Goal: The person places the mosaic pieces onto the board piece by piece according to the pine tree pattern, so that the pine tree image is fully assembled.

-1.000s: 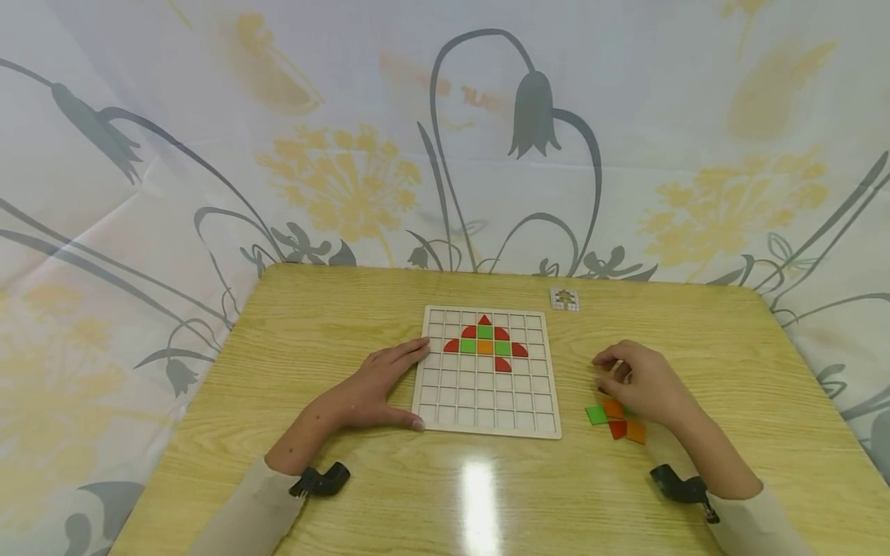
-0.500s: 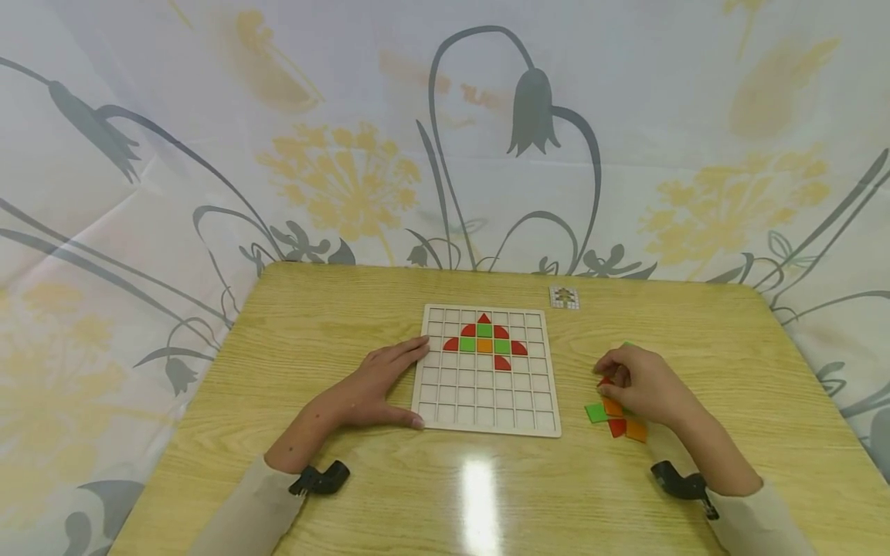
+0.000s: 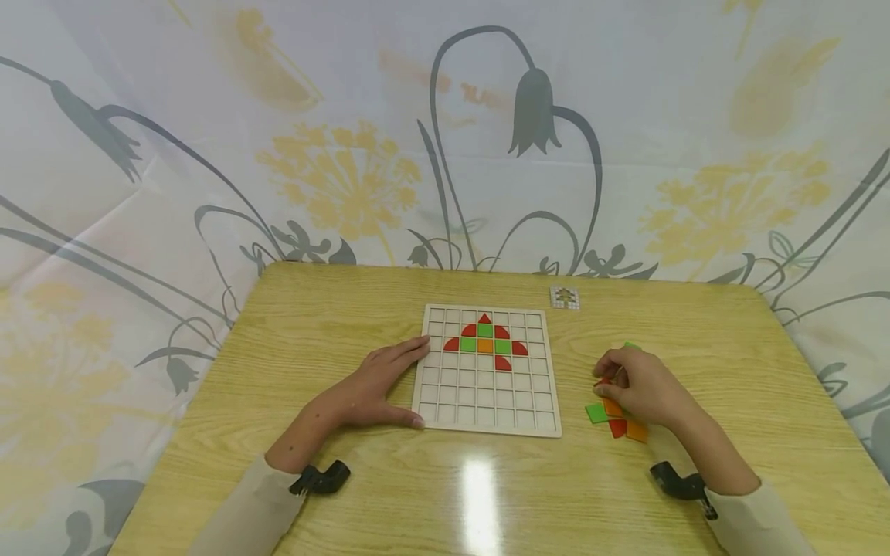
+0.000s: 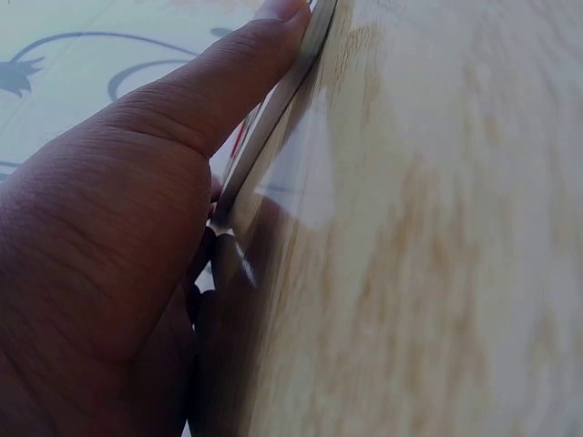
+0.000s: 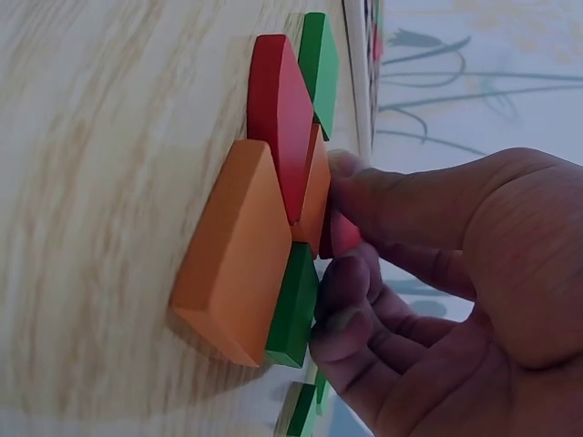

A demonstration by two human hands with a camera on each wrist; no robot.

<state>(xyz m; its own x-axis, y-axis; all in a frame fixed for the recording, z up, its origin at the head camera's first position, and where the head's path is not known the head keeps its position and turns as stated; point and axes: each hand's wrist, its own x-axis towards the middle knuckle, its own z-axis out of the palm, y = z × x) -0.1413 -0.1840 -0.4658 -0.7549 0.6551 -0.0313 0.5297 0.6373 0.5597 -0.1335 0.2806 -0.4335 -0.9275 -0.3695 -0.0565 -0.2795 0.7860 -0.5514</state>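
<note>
My left hand lies with fingers extended against the left side of the white grid board, thumb at its lower left corner. Set in the board are a red triangle, several red quarter-round tiles, green squares and one orange square. Over the loose tiles to the right, my right hand has thumb and fingers curled around a red tile; its full shape is hidden. Below the hand lie an orange square, a red quarter-round tile and green tiles, partly overlapping.
A small pattern card lies behind the board, toward the right. The wooden table meets a flower-printed cloth at its far edge. Another green tile shows just beyond the right hand.
My right hand has lowered slightly onto the loose tiles, its thumb and fingers closing around a red tile. A green tile beyond the hand has come into view. The left hand stays still.
</note>
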